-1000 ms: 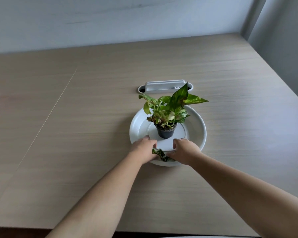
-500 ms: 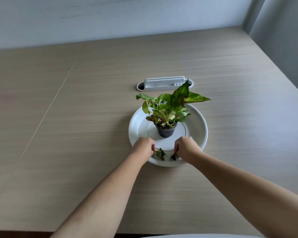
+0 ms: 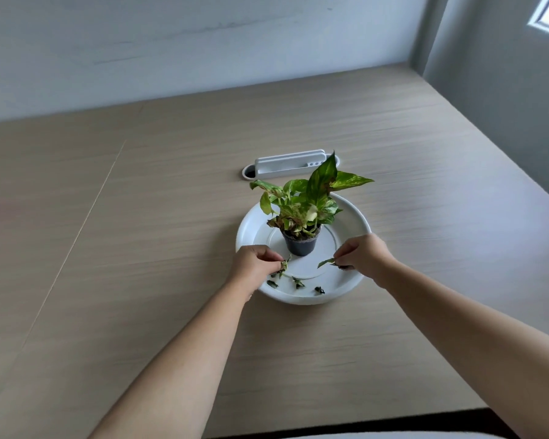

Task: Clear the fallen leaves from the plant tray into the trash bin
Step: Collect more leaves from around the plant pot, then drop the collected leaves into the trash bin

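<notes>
Both hands work over the white tray (image 3: 248, 223) on the table (image 3: 140, 217). The left hand (image 3: 255, 263) pinches a leaf (image 3: 284, 265); the right hand (image 3: 363, 256) pinches another leaf (image 3: 325, 263). About three scraps (image 3: 298, 282) lie loose near the front rim, before the potted plant (image 3: 301, 210). No writing is readable.

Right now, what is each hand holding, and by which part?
The left hand pinches a crumpled leaf scrap at its left end. The right hand pinches a green leaf by its right end, tip pointing left.
</notes>
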### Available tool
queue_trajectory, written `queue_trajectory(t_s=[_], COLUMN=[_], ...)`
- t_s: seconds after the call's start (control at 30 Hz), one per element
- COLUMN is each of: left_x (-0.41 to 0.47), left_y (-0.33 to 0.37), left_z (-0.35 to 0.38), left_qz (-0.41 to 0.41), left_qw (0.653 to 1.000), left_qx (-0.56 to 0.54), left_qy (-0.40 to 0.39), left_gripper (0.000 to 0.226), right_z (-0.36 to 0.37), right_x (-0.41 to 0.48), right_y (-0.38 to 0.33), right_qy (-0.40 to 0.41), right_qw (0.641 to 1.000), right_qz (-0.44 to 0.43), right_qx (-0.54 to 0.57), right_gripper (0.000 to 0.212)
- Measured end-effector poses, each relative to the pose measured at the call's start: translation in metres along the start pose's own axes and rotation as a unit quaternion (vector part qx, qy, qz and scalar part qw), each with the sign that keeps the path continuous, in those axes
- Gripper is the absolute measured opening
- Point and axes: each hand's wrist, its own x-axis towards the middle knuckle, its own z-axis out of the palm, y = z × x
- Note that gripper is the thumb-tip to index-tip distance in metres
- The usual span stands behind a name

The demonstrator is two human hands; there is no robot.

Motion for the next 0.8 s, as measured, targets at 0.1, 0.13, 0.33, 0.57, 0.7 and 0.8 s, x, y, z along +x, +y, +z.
queue_trajectory(t_s=[0.1, 0.13, 0.33, 0.57, 0.7, 0.8], left_x=[-0.005, -0.008, -0.043, -0.137, -0.205, -0.247], left_y=[0.013, 0.019, 0.078, 0.151, 0.160, 0.150], left_z=[0.026, 0.038, 0.143, 0.346, 0.465, 0.539], left_qz=[0.006, 0.012, 0.069, 0.141, 0.169, 0.177], left_qw=[0.999, 0.998, 0.980, 0.937, 0.899, 0.873], left_qx=[-0.021, -0.027, -0.002, 0.070, 0.119, 0.175], left_qy=[-0.036, -0.056, -0.189, -0.311, -0.386, -0.420], left_gripper=[0.023, 0.021, 0.019, 0.019, 0.023, 0.016], right_z=[-0.024, -0.035, -0.139, -0.294, -0.361, -0.383], right_x=[-0.012, -0.018, -0.070, -0.178, -0.249, -0.297], right_y=[0.012, 0.018, 0.078, 0.222, 0.320, 0.392], right_qy=[0.032, 0.041, 0.130, 0.273, 0.335, 0.371], right_qw=[0.998, 0.996, 0.981, 0.943, 0.915, 0.885], right_qz=[0.017, 0.019, 0.065, 0.127, 0.178, 0.246], right_qx=[0.059, 0.071, 0.127, 0.144, 0.139, 0.135], right_gripper=[0.024, 0.022, 0.015, 0.024, 0.030, 0.029])
